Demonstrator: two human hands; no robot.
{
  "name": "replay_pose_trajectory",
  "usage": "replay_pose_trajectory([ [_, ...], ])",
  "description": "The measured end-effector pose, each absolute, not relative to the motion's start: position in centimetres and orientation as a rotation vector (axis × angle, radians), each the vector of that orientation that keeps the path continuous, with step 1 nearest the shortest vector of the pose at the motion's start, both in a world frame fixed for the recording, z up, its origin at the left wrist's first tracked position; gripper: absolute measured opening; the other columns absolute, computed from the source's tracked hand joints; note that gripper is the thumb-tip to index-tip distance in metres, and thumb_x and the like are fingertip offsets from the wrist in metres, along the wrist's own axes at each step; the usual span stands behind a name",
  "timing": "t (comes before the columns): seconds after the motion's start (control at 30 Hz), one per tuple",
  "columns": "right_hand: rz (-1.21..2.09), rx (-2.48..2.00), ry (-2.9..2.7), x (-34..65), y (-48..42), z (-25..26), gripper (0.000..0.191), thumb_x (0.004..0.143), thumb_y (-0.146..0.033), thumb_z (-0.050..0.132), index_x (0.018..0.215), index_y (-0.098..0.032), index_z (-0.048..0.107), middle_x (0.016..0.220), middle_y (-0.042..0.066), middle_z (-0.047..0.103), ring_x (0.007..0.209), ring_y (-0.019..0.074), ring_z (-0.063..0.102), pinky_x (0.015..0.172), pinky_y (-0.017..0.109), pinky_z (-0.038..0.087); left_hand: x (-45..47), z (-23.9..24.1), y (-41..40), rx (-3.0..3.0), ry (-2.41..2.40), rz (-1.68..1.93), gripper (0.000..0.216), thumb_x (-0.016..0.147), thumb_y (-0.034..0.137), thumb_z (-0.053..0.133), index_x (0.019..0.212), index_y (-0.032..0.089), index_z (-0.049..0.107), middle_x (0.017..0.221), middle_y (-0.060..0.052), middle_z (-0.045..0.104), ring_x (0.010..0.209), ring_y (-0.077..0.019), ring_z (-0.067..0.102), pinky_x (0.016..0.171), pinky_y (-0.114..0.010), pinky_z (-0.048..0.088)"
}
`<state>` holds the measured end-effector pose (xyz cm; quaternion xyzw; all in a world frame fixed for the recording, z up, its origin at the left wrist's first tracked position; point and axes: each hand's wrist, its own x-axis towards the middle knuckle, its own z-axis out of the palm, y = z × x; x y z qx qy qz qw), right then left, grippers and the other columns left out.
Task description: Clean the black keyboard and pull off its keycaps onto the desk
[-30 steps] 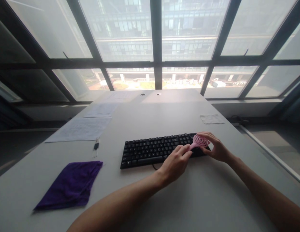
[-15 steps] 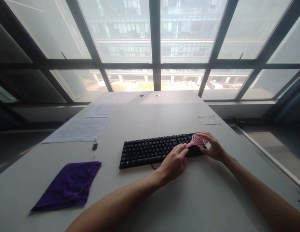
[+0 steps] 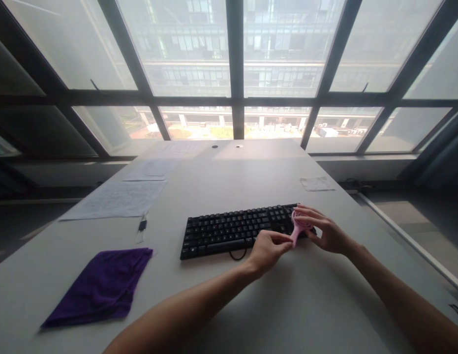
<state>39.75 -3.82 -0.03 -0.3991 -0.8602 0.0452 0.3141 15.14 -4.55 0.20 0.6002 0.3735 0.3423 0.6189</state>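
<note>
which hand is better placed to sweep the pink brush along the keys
Left, likely: the left hand pinches the brush by its handle, while the right hand only cups its head at the right end of the keyboard.

Bare forearms to frame edge; bare left hand (image 3: 267,250), bare right hand (image 3: 327,235).

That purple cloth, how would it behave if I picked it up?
The purple cloth lies flat with soft creases, so it would probably droop limply. It looks thin, likely light. Pushed across the table, it may bunch up.
</note>
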Motion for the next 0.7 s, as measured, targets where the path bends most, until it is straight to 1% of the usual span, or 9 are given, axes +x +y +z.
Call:
replay_pose_trajectory([
  [0.07, -0.031, -1.218, -2.126, 38.9, -5.1, 0.2, 0.035, 0.086, -0.016, 0.057, 0.119, -0.026, 0.066, 0.126, 0.011, 0.065, 0.12, 0.0312, 0.059, 0.097, 0.051, 0.052, 15.5, 0.4, -4.8, 1.237, 0.91, 0.781, 0.03, 0.071, 0.031, 0.082, 0.092, 0.01, 0.08, 0.087, -0.012, 0.077, 0.081, -0.0228, 0.071, 0.08, -0.033, 0.055],
  [0.1, -0.125, -1.318, -1.98, 38.5, -5.8, 0.4, 0.027, 0.088, -0.019, 0.055, 0.112, -0.024, 0.068, 0.111, 0.011, 0.069, 0.104, 0.0304, 0.064, 0.089, 0.049, 0.055, 15.8, 0.5, -4.9, 1.18, 0.928, 0.8, 0.033, 0.068, 0.032, 0.084, 0.093, 0.01, 0.08, 0.088, -0.013, 0.077, 0.082, -0.023, 0.071, 0.081, -0.034, 0.054],
  [0.2, -0.189, -1.543, -1.729, 37.3, -8.0, 0.8, 0.016, 0.092, -0.03, 0.054, 0.099, -0.023, 0.067, 0.082, 0.009, 0.068, 0.076, 0.0278, 0.065, 0.072, 0.044, 0.055, 17.2, 0.4, -5.7, 1.108, 0.904, 0.889, 0.034, 0.067, 0.034, 0.085, 0.091, 0.01, 0.08, 0.091, -0.013, 0.077, 0.086, -0.0238, 0.071, 0.082, -0.034, 0.055],
  [0.3, 0.148, -1.595, -1.634, 36.4, -9.2, 1.2, 0.029, 0.094, -0.04, 0.056, 0.117, -0.024, 0.061, 0.082, 0.006, 0.071, 0.061, 0.0229, 0.065, 0.057, 0.036, 0.055, 18.9, 0.1, -6.4, 1.219, 0.773, 0.989, 0.024, 0.076, 0.034, 0.08, 0.088, 0.012, 0.08, 0.097, -0.012, 0.076, 0.087, -0.0231, 0.071, 0.082, -0.034, 0.057],
  [0.4, 0.506, -1.502, -1.542, 36.0, -9.0, 0.9, 0.043, 0.093, -0.043, 0.058, 0.13, -0.022, 0.054, 0.085, 0.006, 0.073, 0.067, 0.0231, 0.069, 0.058, 0.034, 0.058, 19.8, -0.4, -6.7, 1.599, 0.672, 1.047, 0.015, 0.086, 0.026, 0.069, 0.094, 0.018, 0.079, 0.108, -0.008, 0.075, 0.097, -0.0214, 0.07, 0.09, -0.035, 0.057],
  [0.5, 0.546, -1.475, -1.528, 36.2, -8.2, -0.1, 0.039, 0.095, -0.043, 0.056, 0.126, -0.02, 0.058, 0.086, 0.008, 0.073, 0.071, 0.0242, 0.071, 0.064, 0.036, 0.061, 19.5, -0.9, -6.7, 2.132, 0.601, 1.021, 0.016, 0.091, 0.021, 0.062, 0.09, 0.021, 0.078, 0.115, -0.005, 0.073, 0.112, -0.0214, 0.062, 0.102, -0.038, 0.051],
  [0.57, 0.459, -1.46, -1.569, 36.8, -7.7, -0.9, 0.038, 0.097, -0.042, 0.052, 0.128, -0.021, 0.06, 0.103, 0.011, 0.074, 0.09, 0.0274, 0.073, 0.08, 0.042, 0.061, 19.0, -1.1, -6.6, 2.363, 0.562, 0.986, 0.02, 0.094, 0.021, 0.057, 0.085, 0.019, 0.076, 0.123, -0.006, 0.069, 0.118, -0.022, 0.057, 0.105, -0.038, 0.05],
  [0.63, 0.351, -1.45, -1.599, 37.7, -7.5, -1.7, 0.039, 0.099, -0.039, 0.047, 0.132, -0.022, 0.059, 0.125, 0.011, 0.069, 0.116, 0.0295, 0.065, 0.101, 0.048, 0.052, 18.6, -1.3, -6.4, 2.487, 0.557, 0.968, 0.021, 0.094, 0.019, 0.054, 0.088, 0.016, 0.074, 0.131, -0.008, 0.064, 0.124, -0.0225, 0.054, 0.108, -0.037, 0.048],
  [0.7, 0.28, -1.468, -1.611, 38.8, -7.3, -2.5, 0.04, 0.1, -0.037, 0.045, 0.135, -0.023, 0.059, 0.13, 0.011, 0.067, 0.122, 0.029, 0.062, 0.106, 0.05, 0.048, 18.5, -1.3, -6.2, 2.561, 0.591, 0.968, 0.021, 0.093, 0.015, 0.052, 0.1, 0.014, 0.072, 0.138, -0.011, 0.059, 0.131, -0.0233, 0.049, 0.113, -0.039, 0.044],
])
